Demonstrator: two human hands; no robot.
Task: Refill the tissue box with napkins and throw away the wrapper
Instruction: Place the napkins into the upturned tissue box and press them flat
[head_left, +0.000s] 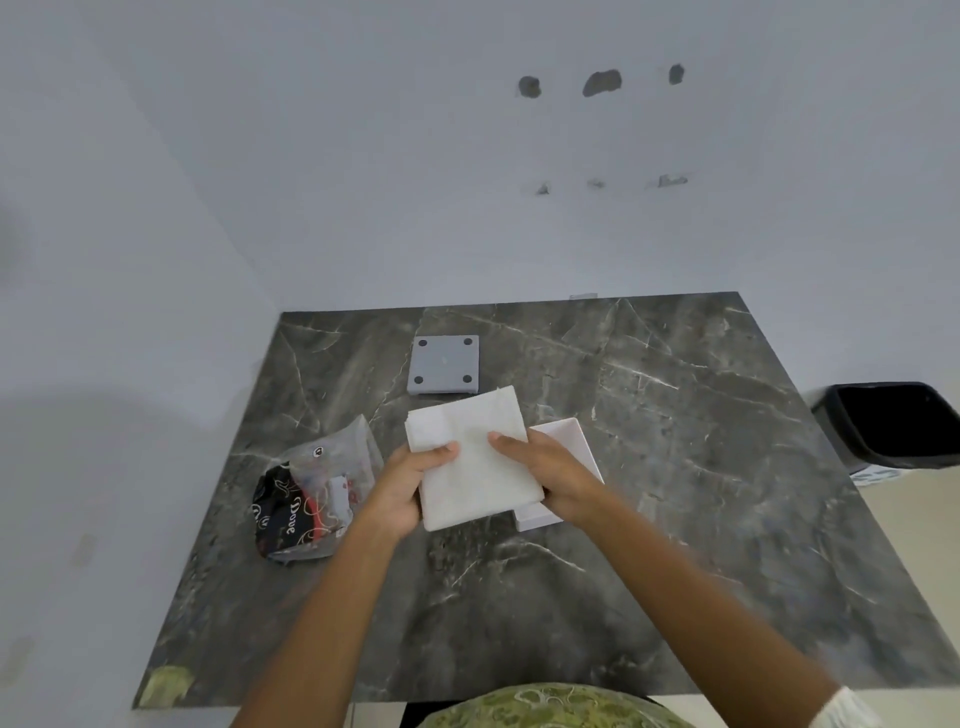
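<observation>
A white stack of napkins (467, 457) is held above the dark marble table (675, 467). My left hand (410, 483) grips the stack's left edge and my right hand (550, 475) grips its right edge. Under the stack and my right hand sits the open white tissue box (569, 434), mostly hidden. The crumpled clear-and-black plastic wrapper (311, 499) lies on the table to the left of my left hand. A grey square lid with dark pads at its corners (444, 364) lies flat behind the napkins.
A black waste bin (893, 423) stands on the floor past the table's right edge. White walls close the back and left sides. The table's front edge is near my body.
</observation>
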